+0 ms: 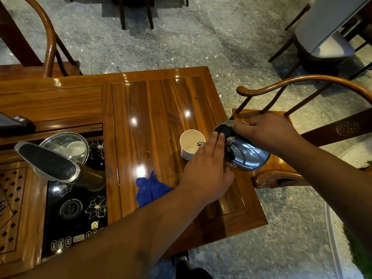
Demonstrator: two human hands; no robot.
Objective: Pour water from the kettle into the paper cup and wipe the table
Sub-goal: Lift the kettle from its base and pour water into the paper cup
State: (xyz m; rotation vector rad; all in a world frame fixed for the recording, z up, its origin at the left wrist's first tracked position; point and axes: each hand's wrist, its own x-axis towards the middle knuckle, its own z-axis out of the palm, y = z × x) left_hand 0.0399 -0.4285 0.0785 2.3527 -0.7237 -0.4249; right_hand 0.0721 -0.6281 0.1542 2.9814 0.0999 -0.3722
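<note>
A steel kettle is tilted to the left over the table's right edge, its thin spout reaching into a white paper cup that stands upright on the wooden table. My right hand grips the kettle's black handle from the right. Fingers of my left hand press flat on the kettle's lid and near side. A crumpled blue cloth lies on the table in front of the cup, partly hidden by my left forearm. A small water drop sits left of the cup.
A black induction tea stove is set into the table at left, with a second kettle and a glass-lidded pot on it. Wooden chairs stand at the right and far left.
</note>
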